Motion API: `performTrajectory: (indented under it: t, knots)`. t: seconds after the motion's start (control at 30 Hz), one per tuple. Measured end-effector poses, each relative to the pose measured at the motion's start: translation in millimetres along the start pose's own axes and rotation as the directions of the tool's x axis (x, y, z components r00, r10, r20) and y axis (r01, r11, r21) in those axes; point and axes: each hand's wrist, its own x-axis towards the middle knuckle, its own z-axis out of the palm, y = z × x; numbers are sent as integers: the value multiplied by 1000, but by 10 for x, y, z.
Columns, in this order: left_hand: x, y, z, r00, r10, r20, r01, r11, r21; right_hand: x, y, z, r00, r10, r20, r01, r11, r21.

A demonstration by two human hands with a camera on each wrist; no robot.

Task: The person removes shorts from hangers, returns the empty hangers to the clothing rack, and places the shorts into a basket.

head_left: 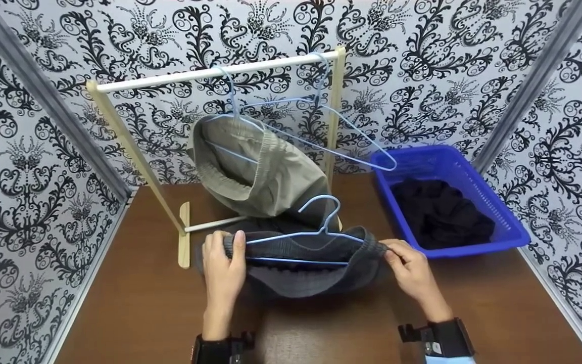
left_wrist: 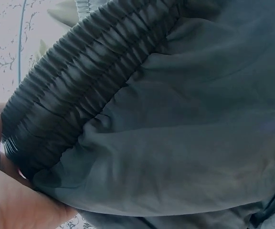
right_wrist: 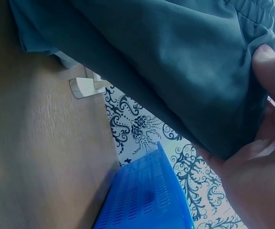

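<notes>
Dark grey shorts [head_left: 296,283] with a gathered elastic waistband [left_wrist: 80,81] are stretched sideways between both hands, over the table. A light blue wire hanger [head_left: 291,235] sits inside the waist opening, its hook sticking up above the band. My left hand [head_left: 224,268] grips the left end of the waistband, thumb on the near side. At the right end, my right hand [head_left: 412,268] pinches the band between thumb and fingers; the right wrist view shows the thumb [right_wrist: 266,62] pressed on the cloth. The lower part of the shorts hangs down below the band.
Behind stands a wooden rack [head_left: 134,146] with a white rail [head_left: 170,80]. Beige shorts [head_left: 291,172] hang from it on one blue hanger, beside a bare blue hanger [head_left: 356,126]. To the right, a blue plastic basket [head_left: 503,222] holds dark cloth [head_left: 437,212]. Patterned walls surround the brown table [head_left: 321,333].
</notes>
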Motion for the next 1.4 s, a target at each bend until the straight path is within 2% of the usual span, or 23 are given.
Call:
performTrajectory:
  t: [0.17, 0.33, 0.93, 1.03, 1.17, 1.4]
  knots:
    - [16, -7, -19, 1000, 8, -7, -8, 1000, -18, 8, -47, -12, 999, 32, 1, -32, 999, 10]
    - [37, 0, -47, 1000, 12, -6, -13, 999, -32, 10, -47, -14, 1000, 27, 0, -27, 1000, 8]
    - [156, -14, -156, 1000, -22, -12, 21, 998, -66, -51, 9, -76, 998, 58, 34, -55, 995, -82]
    - [181, -10, -179, 999, -50, -7, 49, 995, -92, -63, 16, -91, 997, 71, 42, -68, 995, -67]
    - [213, -20, -213, 993, -117, 5, 116, 983, -144, -75, 19, -102, 994, 97, 52, -95, 995, -38]
    - [252, -23, -237, 974, -222, 53, 228, 940, -254, -86, 12, -111, 993, 111, 42, -110, 994, -26]
